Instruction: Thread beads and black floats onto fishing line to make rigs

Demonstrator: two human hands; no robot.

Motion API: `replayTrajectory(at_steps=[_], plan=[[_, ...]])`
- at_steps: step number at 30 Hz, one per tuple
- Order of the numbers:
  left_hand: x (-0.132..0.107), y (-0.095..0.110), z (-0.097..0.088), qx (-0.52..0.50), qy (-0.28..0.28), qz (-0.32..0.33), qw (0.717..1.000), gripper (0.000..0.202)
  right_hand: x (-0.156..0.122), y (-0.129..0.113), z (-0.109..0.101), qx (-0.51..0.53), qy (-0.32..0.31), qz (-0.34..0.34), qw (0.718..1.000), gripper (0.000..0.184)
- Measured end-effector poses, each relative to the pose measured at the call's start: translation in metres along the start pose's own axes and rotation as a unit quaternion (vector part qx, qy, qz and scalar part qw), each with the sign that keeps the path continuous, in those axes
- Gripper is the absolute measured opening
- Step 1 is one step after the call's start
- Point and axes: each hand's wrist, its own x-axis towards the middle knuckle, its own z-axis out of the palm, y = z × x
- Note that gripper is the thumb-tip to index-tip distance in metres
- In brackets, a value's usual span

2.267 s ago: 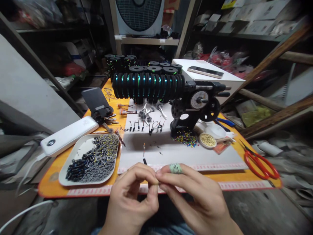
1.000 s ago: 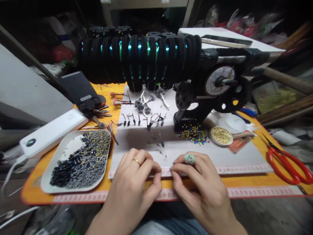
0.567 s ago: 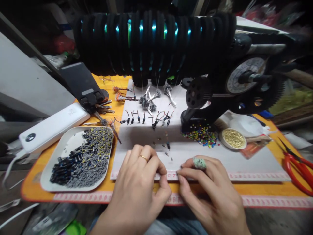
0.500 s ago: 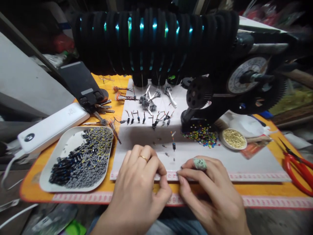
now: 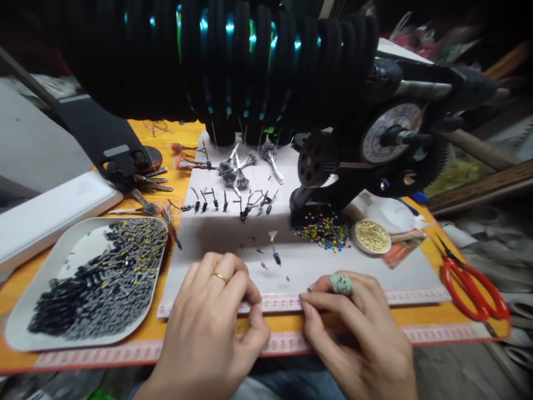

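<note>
My left hand (image 5: 212, 322), with a gold ring, is closed in a thumb-and-finger pinch over the front edge of a white board (image 5: 189, 278). My right hand (image 5: 360, 333), a green wrap on one finger, pinches at the same edge, further right. Whatever they hold is too fine or too hidden to make out. Between the fingertips runs a pink-and-white measuring tape (image 5: 283, 303). Just beyond lies a small dark tube (image 5: 276, 258) with coloured wire-like ends, beside several tiny grey pieces (image 5: 265, 266). Similar dark tubes (image 5: 215, 204) form a row farther back.
On the left, a white tray (image 5: 12, 328) holds many grey and black tubes beside a white power bank (image 5: 62, 214). A black machine (image 5: 316, 161) with gears overhangs the board. Coloured beads (image 5: 320, 230), a dish (image 5: 353, 243) of gold pieces and red-handled scissors (image 5: 470, 289) are rightward.
The view has shifted, so most things appear further left. My left hand appears further left, widening the gap between my hands. The small dark tube beyond them now lies more tilted.
</note>
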Motion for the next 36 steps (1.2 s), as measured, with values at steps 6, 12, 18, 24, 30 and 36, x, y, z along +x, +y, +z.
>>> replayTrajectory(at_steps=[6,12,18,24,30,36], plan=[[-0.0013,-0.0040,-0.0009,0.010,-0.017,0.012,1.000,0.018,0.0023,-0.0020,0.0009,0.016,0.008,0.007,1.000,0.015],[-0.0013,-0.0029,-0.0026,0.006,-0.023,0.005,1.000,0.017,0.0016,-0.0012,0.0008,0.022,0.006,0.013,1.000,0.016],[0.0023,0.0006,-0.0081,-0.003,-0.039,-0.013,0.999,0.015,-0.0023,0.0007,-0.0002,0.017,-0.005,0.011,1.000,0.019],[0.0043,0.0020,-0.0077,-0.008,-0.035,-0.020,0.999,0.014,-0.0024,0.0029,0.0005,0.002,-0.009,0.004,1.000,0.018],[0.0043,0.0025,-0.0069,-0.012,-0.031,-0.020,0.999,0.015,-0.0033,0.0017,0.0004,0.003,-0.002,0.010,1.000,0.019],[0.0034,0.0026,-0.0054,-0.014,-0.034,-0.019,0.999,0.015,-0.0029,0.0025,0.0025,0.009,-0.005,0.014,1.000,0.021]])
